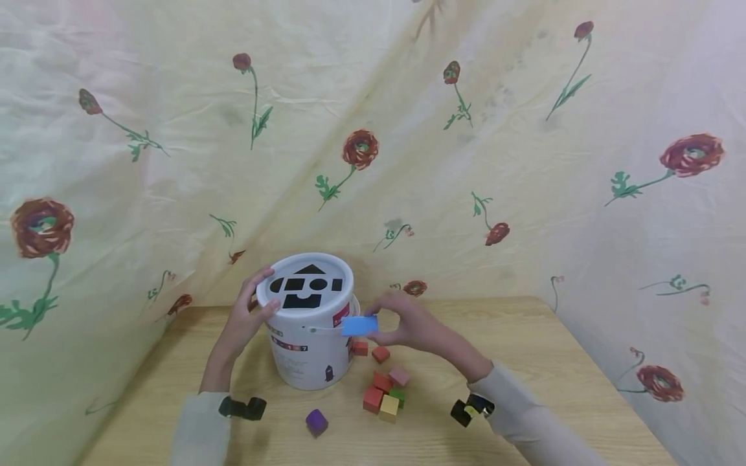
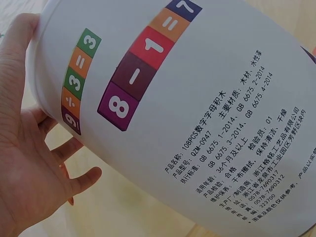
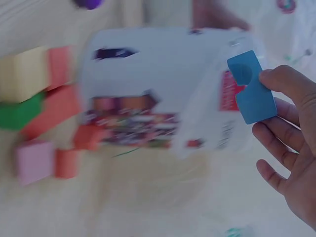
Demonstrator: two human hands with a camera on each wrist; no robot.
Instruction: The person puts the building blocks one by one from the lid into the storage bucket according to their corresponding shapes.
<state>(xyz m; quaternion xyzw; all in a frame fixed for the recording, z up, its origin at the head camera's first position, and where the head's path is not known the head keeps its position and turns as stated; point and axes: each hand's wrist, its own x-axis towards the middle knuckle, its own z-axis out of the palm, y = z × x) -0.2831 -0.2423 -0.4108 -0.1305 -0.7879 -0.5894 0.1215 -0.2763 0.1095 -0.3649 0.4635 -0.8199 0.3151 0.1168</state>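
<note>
A white bucket (image 1: pixel 309 362) stands on the table, its lid (image 1: pixel 335 272) cut with several black shaped holes. My left hand (image 1: pixel 241 323) grips the left side of the lid's rim, thumb on top; the left wrist view has this hand (image 2: pixel 24 168) beside the bucket's printed wall (image 2: pixel 163 163). Between thumb and fingers my right hand (image 1: pixel 414 323) pinches a blue block (image 1: pixel 358 325) in front of the bucket's right side, below lid height. A rounded notch in one edge of that block (image 3: pixel 254 98) shows in the right wrist view.
Right of the bucket lie several loose blocks: red (image 1: pixel 373 399), yellow (image 1: pixel 388 408), green (image 1: pixel 398 395) and pink (image 1: pixel 399 375). One purple block (image 1: pixel 316 422) sits nearer the front. Behind the wooden table (image 1: pixel 495 336) hangs a flowered cloth (image 1: pixel 524 194).
</note>
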